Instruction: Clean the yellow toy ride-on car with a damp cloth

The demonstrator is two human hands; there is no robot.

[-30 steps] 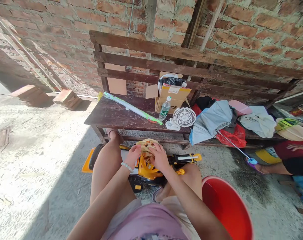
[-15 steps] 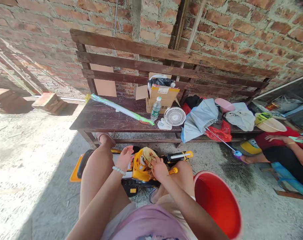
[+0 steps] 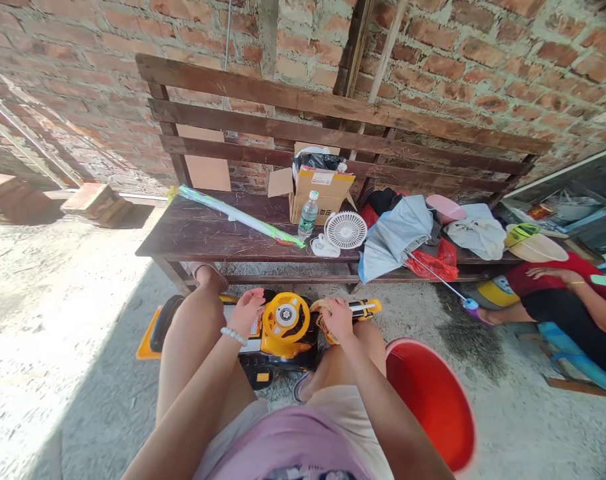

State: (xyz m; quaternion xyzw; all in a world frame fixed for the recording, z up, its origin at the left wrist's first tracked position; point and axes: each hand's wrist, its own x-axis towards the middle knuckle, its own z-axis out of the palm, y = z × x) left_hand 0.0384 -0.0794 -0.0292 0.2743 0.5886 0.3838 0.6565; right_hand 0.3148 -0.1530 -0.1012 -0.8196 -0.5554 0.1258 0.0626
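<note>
Between my legs stands a yellow-and-black ride-on toy vehicle (image 3: 283,347), its round yellow steering wheel (image 3: 286,316) facing up. My right hand (image 3: 337,319) is closed on a crumpled tan-and-brown piece (image 3: 323,320), just right of the wheel; its kind is unclear and the hand covers much of it. Left of the wheel, my left hand (image 3: 249,312) hovers over the vehicle's body with loosely curled, parted fingers and nothing visible in it. A bead bracelet circles that wrist.
A red bucket (image 3: 427,400) stands by my right knee. The wooden bench (image 3: 207,233) ahead holds a water bottle (image 3: 308,217), a small white fan (image 3: 346,230), a cardboard box (image 3: 323,193) and a folded umbrella (image 3: 395,230). Another person (image 3: 573,293) sits at right.
My right hand has moved right with the tan-and-brown piece, from over the steering wheel to beside it, uncovering the wheel. My left hand has stayed nearly in place.
</note>
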